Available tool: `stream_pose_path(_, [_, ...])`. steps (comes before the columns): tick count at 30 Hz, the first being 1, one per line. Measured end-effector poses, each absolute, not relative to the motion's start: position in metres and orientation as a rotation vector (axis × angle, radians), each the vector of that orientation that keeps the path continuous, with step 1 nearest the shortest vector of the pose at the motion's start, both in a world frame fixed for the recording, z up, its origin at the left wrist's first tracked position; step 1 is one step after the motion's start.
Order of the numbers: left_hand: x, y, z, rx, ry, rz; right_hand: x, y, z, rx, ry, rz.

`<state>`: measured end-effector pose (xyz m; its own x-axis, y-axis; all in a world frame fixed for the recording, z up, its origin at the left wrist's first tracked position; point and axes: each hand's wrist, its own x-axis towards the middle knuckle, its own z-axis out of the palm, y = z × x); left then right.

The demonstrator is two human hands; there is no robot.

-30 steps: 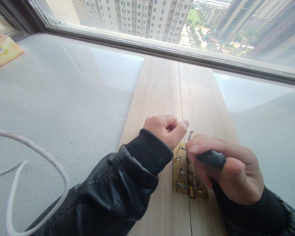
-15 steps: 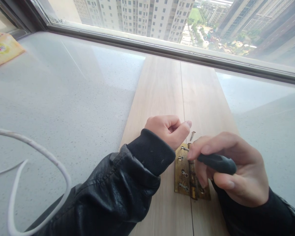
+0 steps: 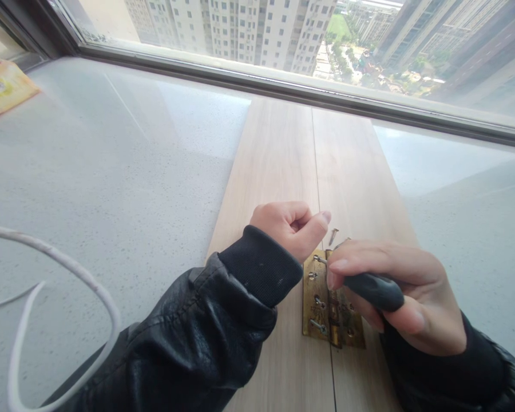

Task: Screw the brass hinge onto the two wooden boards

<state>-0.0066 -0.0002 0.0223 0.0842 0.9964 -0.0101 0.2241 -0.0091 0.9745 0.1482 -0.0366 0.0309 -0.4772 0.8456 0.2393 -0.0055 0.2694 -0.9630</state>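
My right hand (image 3: 407, 297) is closed around the dark handle of a screwdriver (image 3: 375, 290), held low over a brass hinge (image 3: 309, 315). Its tip end lies near the hinge's top left hole, though the fingers partly cover it. Several screws stand tilted in the left leaf, among them a lower screw (image 3: 318, 327). Part of the right leaf is hidden by my hand. Just beyond the hinge lies a loose screw (image 3: 333, 236). My left hand (image 3: 285, 228) rests on the wooden boards (image 3: 278, 149) as a fist, thumb over the fingers; its inside is hidden.
The two boards lie side by side on a pale speckled sill (image 3: 154, 171), a thin seam between them. A white cable (image 3: 64, 263) loops at the left. An orange-yellow packet (image 3: 6, 88) sits at the far left, below the window frame (image 3: 189, 71).
My right hand has turned and shifted slightly on the screwdriver handle, its fingers more drawn together. More of the hinge's right leaf shows. My left hand keeps its place on the boards.
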Motion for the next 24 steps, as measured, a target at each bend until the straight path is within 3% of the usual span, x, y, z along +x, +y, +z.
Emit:
stream_pose_path(15, [-0.007, 0.0, 0.022, 1.408, 1.303, 1.01, 0.141, -0.044, 0.03, -0.731, -1.414, 1.657])
stream_pose_path(24, [-0.007, 0.001, 0.022, 1.396, 1.289, 1.01, 0.153, -0.032, 0.035, -0.813, -1.657, 1.264])
